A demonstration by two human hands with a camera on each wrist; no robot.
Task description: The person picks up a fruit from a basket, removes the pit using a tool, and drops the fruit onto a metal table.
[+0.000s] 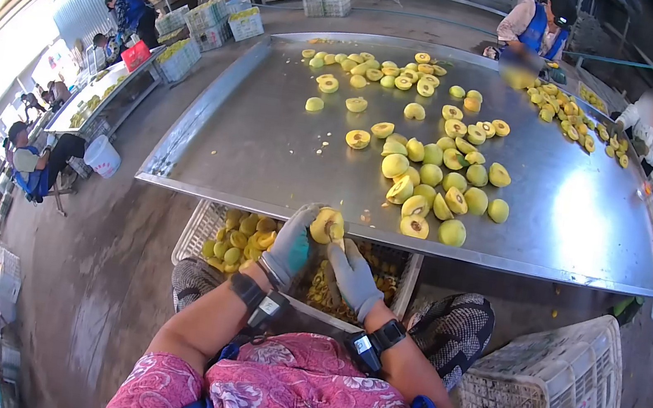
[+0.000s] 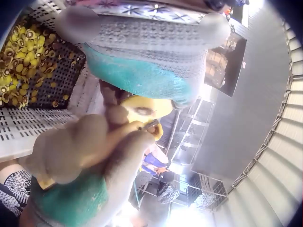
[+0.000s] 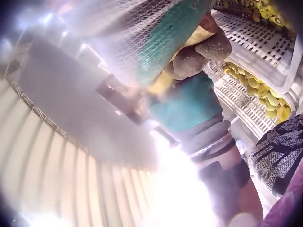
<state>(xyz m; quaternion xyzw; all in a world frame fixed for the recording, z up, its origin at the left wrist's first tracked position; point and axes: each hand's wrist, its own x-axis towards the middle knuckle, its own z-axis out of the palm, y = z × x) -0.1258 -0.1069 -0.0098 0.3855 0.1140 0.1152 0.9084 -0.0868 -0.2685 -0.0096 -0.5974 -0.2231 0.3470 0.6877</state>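
In the head view, my gloved left hand [image 1: 293, 243] holds a yellow peach half [image 1: 328, 225] just over the near edge of the metal table. My gloved right hand [image 1: 355, 277] is close beside it, its fingertips right at the fruit. The left wrist view shows the right hand's fingers curled round a tool's pale yellowish handle [image 2: 111, 142]. Its small metal tip [image 2: 151, 125] sits by the cut face of the peach half [image 2: 144, 106]. Bright glare washes out much of the right wrist view, where the gloves hide most of the fruit.
Whole and halved peaches lie across the metal table [image 1: 260, 140]. Under its near edge, a white crate [image 1: 190, 239] holds peach halves, beside small brown-yellow pieces [image 1: 331, 292]. A slatted crate [image 1: 541, 401] stands at right. People work at the far right and along the left.
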